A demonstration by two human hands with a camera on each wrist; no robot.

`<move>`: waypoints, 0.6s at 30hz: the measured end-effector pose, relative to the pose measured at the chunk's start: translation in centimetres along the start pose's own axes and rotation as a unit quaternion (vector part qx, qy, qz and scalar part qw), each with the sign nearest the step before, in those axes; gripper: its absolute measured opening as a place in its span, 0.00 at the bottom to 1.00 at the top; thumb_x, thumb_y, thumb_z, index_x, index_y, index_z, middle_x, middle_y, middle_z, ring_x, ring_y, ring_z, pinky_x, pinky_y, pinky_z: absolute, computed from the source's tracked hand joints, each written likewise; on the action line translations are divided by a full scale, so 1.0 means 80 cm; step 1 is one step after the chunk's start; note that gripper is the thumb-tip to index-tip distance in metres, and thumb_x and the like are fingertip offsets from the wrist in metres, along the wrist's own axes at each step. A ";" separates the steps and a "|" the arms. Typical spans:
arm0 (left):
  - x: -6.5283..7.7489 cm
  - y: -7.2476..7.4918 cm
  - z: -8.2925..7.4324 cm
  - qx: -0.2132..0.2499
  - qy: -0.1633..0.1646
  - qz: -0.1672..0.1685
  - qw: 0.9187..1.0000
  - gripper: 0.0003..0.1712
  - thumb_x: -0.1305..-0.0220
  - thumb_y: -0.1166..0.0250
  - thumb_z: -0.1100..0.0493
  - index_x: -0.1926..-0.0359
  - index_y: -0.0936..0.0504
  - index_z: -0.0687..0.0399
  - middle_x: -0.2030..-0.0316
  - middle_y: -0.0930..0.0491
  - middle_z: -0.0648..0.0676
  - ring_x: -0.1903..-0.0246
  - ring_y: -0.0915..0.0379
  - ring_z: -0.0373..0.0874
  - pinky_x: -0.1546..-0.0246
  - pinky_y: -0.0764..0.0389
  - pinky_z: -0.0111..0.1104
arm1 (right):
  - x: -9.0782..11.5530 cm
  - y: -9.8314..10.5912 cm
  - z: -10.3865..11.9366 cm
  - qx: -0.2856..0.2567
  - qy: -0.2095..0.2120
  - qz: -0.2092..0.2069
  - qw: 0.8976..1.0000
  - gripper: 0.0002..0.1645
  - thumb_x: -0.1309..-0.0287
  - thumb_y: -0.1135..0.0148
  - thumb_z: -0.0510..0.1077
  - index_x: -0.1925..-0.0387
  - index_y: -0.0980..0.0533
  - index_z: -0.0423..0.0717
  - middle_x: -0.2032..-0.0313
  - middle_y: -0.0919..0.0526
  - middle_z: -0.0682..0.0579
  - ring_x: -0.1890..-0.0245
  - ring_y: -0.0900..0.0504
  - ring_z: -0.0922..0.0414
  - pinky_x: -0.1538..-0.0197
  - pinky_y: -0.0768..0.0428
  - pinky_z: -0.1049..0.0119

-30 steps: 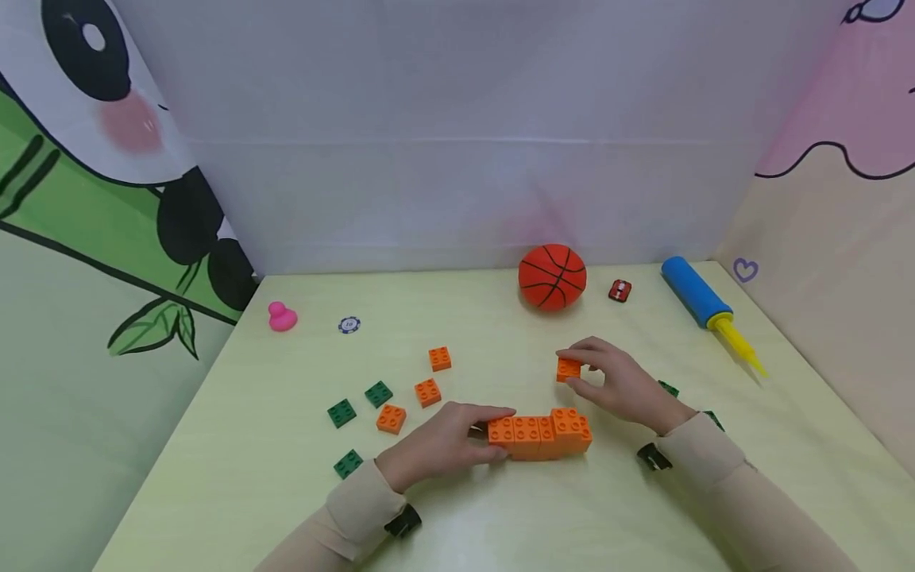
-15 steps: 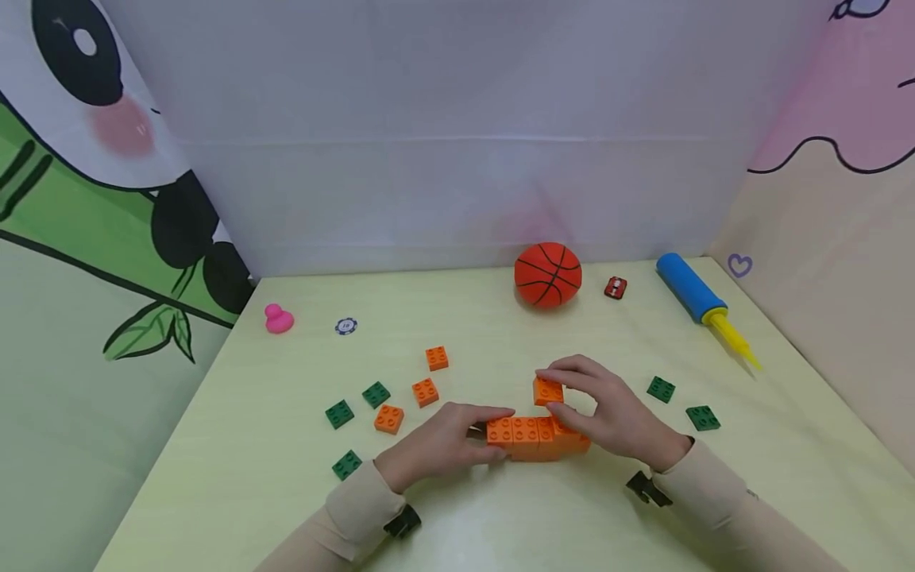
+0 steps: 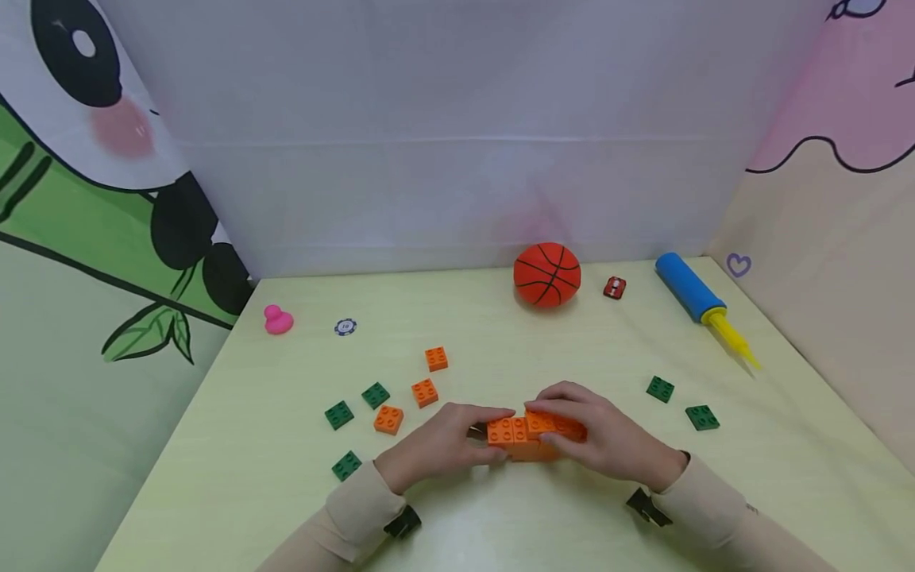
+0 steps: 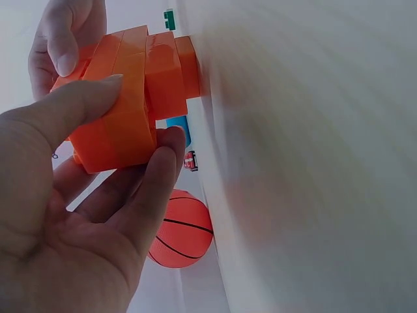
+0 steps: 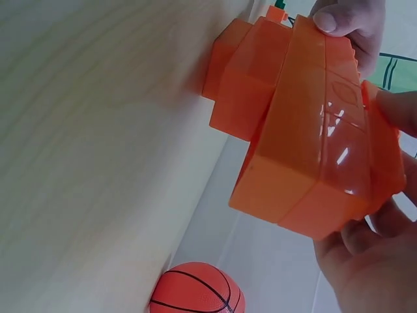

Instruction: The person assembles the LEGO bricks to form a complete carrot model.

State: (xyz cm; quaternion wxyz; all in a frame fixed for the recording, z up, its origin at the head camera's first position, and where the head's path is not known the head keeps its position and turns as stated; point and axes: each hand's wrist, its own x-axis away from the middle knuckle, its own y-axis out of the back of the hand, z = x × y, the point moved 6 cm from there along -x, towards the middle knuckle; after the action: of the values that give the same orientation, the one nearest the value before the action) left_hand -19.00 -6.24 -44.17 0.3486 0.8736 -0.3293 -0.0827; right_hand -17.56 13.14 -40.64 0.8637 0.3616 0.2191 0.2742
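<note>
A long built-up block of orange toy bricks (image 3: 527, 450) lies in front of the person at the middle of the table. My left hand (image 3: 446, 445) grips its left end between thumb and fingers; the left wrist view shows the thumb on one side and fingertips on the other. My right hand (image 3: 608, 433) pinches an orange brick (image 3: 540, 423) on top of the block, towards its right part. In the right wrist view this brick (image 5: 384, 153) sits against the studded side of the block (image 5: 300, 137). Whether its studs are fully pressed in I cannot tell. The right hand hides the block's right end.
Loose orange bricks (image 3: 425, 392) and green bricks (image 3: 339, 415) lie left of the hands. More green bricks (image 3: 703, 418) lie to the right. Further back are a pink duck (image 3: 278, 320), a chip (image 3: 346, 326), a small basketball (image 3: 547, 275), a red toy car (image 3: 615, 287) and a blue-yellow pump (image 3: 690, 287).
My right hand has come left and down with the orange brick, from above the table behind the block onto the block's top. The left hand has kept its grip and place.
</note>
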 end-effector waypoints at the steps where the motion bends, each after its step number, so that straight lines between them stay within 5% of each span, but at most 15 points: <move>1: 0.000 0.000 0.000 0.000 -0.002 0.000 1.000 0.32 0.37 0.30 0.48 0.32 0.25 0.42 0.41 0.22 0.41 0.46 0.26 0.33 0.40 0.25 0.37 | 0.000 0.000 -0.001 0.001 -0.003 0.002 1.000 0.26 0.37 0.32 0.45 0.38 0.23 0.52 0.45 0.25 0.60 0.47 0.25 0.60 0.46 0.19 0.67; 18: -0.001 -0.001 0.002 0.004 -0.010 -0.002 1.000 0.32 0.37 0.29 0.49 0.32 0.25 0.43 0.42 0.21 0.41 0.48 0.26 0.31 0.41 0.24 0.35 | -0.002 -0.005 -0.011 -0.065 0.004 -0.005 0.998 0.23 0.38 0.31 0.47 0.42 0.21 0.51 0.51 0.22 0.63 0.53 0.22 0.61 0.49 0.18 0.68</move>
State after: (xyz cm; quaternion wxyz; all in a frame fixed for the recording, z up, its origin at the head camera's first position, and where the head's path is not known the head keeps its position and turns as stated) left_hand -19.10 -6.25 -44.32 0.3420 0.8748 -0.3309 -0.0907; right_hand -18.03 13.26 -41.48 0.8858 0.3023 0.2064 0.2854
